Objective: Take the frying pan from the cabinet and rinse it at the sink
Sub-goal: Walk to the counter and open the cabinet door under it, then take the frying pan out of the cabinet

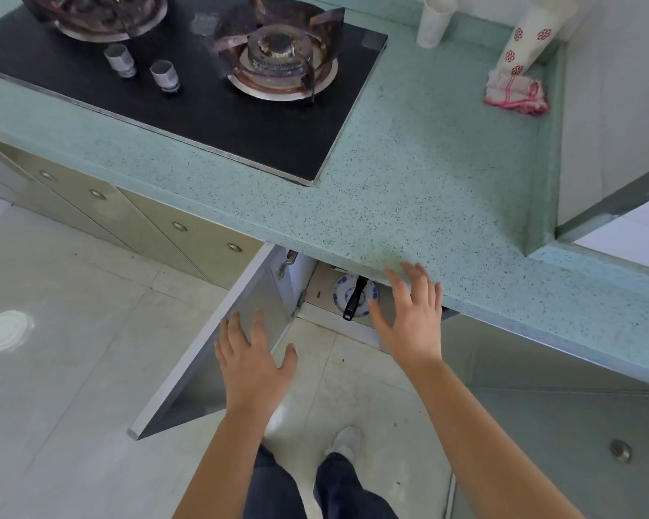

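Open cabinet under the table, with both hands before it.

The stove (203, 118) sits on the far left part of the table (409, 181), and a cup (435, 20) stands at the far edge, right of the stove. Further right, a cloth (516, 91) lies in the far right corner, with a roll (529, 35) leaning just behind it. Under the near edge of the table the cabinet (321, 284) is open, with its door (210, 342) swung out to the left. Inside, the handle of the frying pan (354, 297) lies over a dish (338, 294) and points to the near side. The left hand (252, 365) is before the door. The right hand (413, 316) is just right of the handle, its fingers (416, 275) spread before the table edge. A shoe (347, 442) stands on the floor (72, 368) between the arms.
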